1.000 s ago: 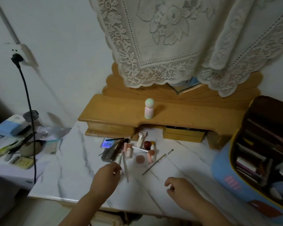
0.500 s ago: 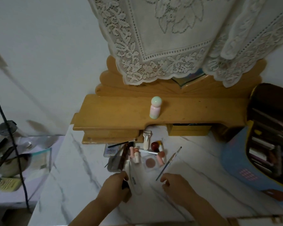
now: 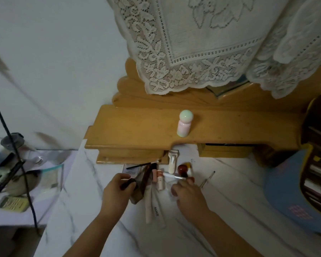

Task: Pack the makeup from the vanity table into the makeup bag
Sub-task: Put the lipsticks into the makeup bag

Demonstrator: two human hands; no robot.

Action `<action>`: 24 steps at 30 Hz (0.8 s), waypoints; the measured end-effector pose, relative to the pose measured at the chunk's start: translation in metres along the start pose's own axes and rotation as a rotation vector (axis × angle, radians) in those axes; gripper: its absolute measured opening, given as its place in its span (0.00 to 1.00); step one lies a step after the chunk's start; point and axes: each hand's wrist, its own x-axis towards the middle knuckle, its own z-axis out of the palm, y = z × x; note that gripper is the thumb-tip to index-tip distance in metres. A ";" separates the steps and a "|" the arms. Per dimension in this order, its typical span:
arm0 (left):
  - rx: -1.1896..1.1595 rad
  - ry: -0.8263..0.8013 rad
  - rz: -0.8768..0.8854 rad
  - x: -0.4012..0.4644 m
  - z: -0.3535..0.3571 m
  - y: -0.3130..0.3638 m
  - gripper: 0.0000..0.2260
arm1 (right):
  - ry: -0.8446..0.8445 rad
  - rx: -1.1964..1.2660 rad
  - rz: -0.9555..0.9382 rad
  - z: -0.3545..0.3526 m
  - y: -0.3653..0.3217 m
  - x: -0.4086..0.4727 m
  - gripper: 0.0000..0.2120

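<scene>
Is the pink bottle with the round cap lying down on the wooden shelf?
No, the pink bottle stands upright on the wooden shelf, its round cap on top.

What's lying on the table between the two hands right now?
In the head view, between the left hand and right hand lie a long pale tube, a dark brown case and a small pink tube.

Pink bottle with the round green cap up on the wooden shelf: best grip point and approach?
Grip the pink bottle around its straight pink body, below the ball cap, probably coming from the front. It stands upright and alone on the wooden shelf; the round cap looks slippery to pinch, and the lace cloth hangs behind.
</scene>
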 end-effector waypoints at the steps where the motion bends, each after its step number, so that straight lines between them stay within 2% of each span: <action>1: -0.009 0.012 -0.005 0.002 -0.002 -0.001 0.05 | 0.026 -0.041 -0.009 0.005 0.001 0.006 0.14; 5: -0.045 0.071 0.000 0.006 -0.006 -0.001 0.03 | 0.020 -0.188 -0.048 0.018 0.003 0.020 0.20; 9: -0.039 0.101 0.004 0.006 -0.007 0.000 0.05 | 0.029 -0.187 -0.027 0.017 0.007 0.027 0.26; 12: -0.023 0.085 -0.016 0.006 -0.004 0.001 0.08 | -0.068 -0.145 -0.010 0.001 0.006 0.027 0.30; 15: -0.038 0.006 -0.031 0.003 0.002 0.007 0.08 | -0.071 0.134 0.095 -0.009 0.005 0.019 0.30; 18: -0.114 -0.167 -0.043 -0.004 0.015 0.017 0.11 | 0.107 0.484 0.173 -0.025 0.000 0.003 0.31; 22: -0.105 -0.325 0.090 -0.019 0.040 0.037 0.14 | 0.188 0.663 0.222 -0.047 0.000 -0.023 0.32; 24: -0.113 -0.394 0.139 -0.028 0.053 0.049 0.12 | 0.220 0.736 0.239 -0.056 0.005 -0.039 0.31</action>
